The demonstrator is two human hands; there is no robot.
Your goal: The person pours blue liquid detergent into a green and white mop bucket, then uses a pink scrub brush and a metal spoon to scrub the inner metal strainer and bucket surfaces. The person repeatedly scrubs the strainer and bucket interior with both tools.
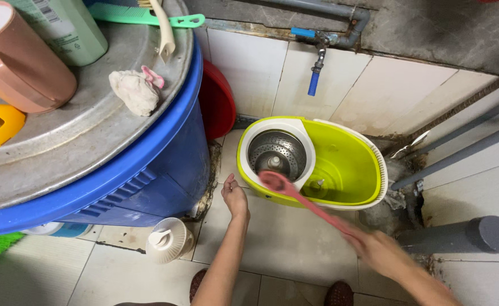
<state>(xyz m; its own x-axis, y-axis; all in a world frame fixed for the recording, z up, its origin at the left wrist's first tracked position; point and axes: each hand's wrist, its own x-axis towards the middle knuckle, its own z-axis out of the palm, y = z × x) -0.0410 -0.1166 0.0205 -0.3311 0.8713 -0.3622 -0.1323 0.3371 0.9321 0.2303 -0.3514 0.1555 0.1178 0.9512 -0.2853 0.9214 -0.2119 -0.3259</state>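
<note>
A tiled floor [295, 243] is carrying a lime-green spin mop bucket [346, 164], a blue water barrel [159, 164], a grey pipe [465, 235] and a small white plastic fan-like piece [167, 241].

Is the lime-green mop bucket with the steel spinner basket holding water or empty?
Empty, as far as visible: the lime-green mop bucket shows a dry-looking green floor with no water surface, and its steel spinner basket looks bare.

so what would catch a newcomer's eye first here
The lime-green spin mop bucket against the tiled wall, its steel spinner basket on the left. The right hand holds a pink brush over its rim, beside the left hand. A big blue barrel fills the left.
</note>
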